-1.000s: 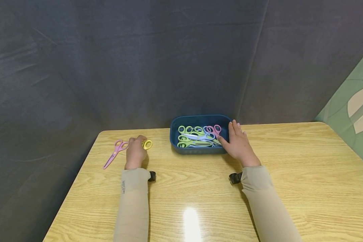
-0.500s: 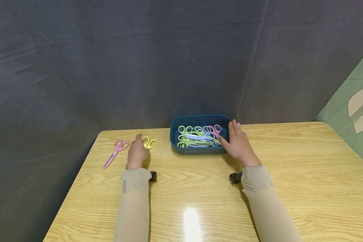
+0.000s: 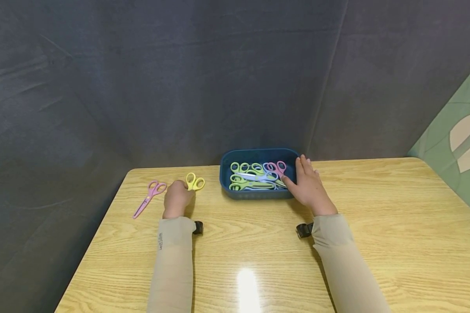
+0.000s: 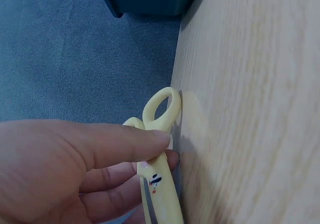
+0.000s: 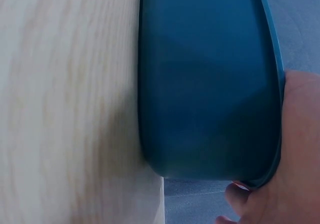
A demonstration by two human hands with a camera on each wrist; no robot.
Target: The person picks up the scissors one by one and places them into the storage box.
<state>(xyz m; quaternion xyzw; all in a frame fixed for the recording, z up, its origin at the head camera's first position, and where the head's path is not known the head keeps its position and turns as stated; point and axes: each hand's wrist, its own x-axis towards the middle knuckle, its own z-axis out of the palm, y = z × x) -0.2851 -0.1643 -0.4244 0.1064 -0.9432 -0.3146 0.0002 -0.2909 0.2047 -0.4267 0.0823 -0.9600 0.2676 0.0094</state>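
Note:
My left hand (image 3: pixel 176 198) pinches a pair of yellow scissors (image 4: pixel 163 196) between thumb and fingers, just below the finger loops. The loops point away from me, and a small panda-like print shows near the pivot in the left wrist view. To the left of that hand, pink scissors (image 3: pixel 150 198) lie on the table. My right hand (image 3: pixel 311 188) rests over the right end of a dark blue bin (image 3: pixel 254 195), fingers extended along the rim and thumb reaching over the front edge. Inside the bin lie several green scissors (image 3: pixel 254 186), blue scissors (image 3: pixel 260 176) and pink scissors.
The bin stands near the back edge of the wooden table (image 3: pixel 235 243), in front of a dark grey cloth (image 3: pixel 203 78). A green leaf-patterned surface (image 3: pixel 458 130) is at the far right. Black camera straps sit at both wrists.
The yellow scissors' loops have come out from behind my left hand and turned to point away from me, slightly rightward. My right hand and the bin have stayed in place.

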